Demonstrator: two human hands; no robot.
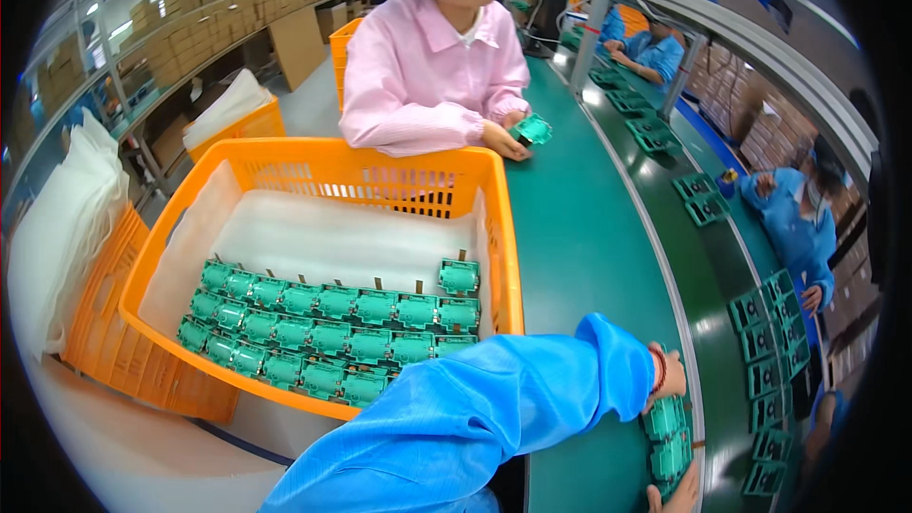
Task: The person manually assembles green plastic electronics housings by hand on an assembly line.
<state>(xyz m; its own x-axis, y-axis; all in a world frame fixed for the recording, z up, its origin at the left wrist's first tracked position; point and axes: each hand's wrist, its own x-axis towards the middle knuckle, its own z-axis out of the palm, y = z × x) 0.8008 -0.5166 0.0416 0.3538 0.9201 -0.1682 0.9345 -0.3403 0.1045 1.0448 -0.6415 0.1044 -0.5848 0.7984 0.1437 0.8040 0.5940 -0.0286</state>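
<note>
My left arm, in a blue sleeve, reaches across to the right side of the green worktop. At its end my left hand (670,372) closes on the far end of a short row of green plastic housings (668,435). The near end of that row sits against my right hand (679,494), whose fingers curl along it at the lower edge of the picture; part of this hand is cut off. To the left stands an orange crate (318,150) lined with white foam sheet, holding several rows of similar green housings (328,334), with a single one (459,275) set at its right side.
A person in pink (427,76) beyond the crate holds another green housing (532,130). A dark conveyor belt (655,188) carrying green housings runs along the right, with people in blue beyond it. Stacked foam sheets (71,228) and another orange crate (142,351) stand left.
</note>
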